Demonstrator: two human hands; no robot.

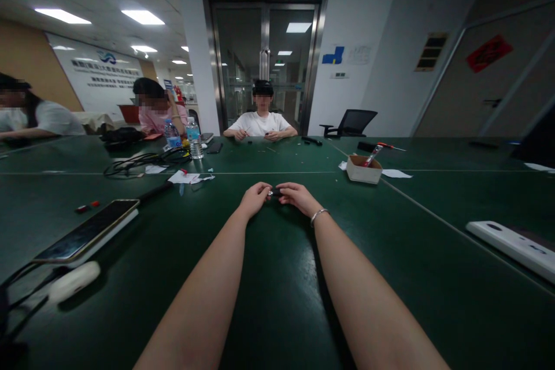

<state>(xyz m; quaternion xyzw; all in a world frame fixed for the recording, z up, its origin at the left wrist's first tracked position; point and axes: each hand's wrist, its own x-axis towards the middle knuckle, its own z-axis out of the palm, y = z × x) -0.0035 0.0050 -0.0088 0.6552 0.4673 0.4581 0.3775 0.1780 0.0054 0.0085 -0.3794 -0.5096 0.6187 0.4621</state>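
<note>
Both my arms reach out over the dark green table point(281, 277). Between my fingertips is a small black object with a shiny metal end point(274, 192); its exact kind is too small to make out. My left hand point(254, 200) is closed, pinching the metal end at the left. On the black part, the fingers of my right hand point(300, 197) close from the right, with a silver bracelet point(319, 217) at that wrist. The fingers hide part of the object, which is just above the tabletop.
At the left lie a phone point(89, 232), a white rounded device point(74, 282) and black cables point(143, 163). Water bottles point(196, 141) stand farther back. A small box point(363, 170) holding a tool and a white power strip point(514, 247) are rightward. People sit opposite and far left.
</note>
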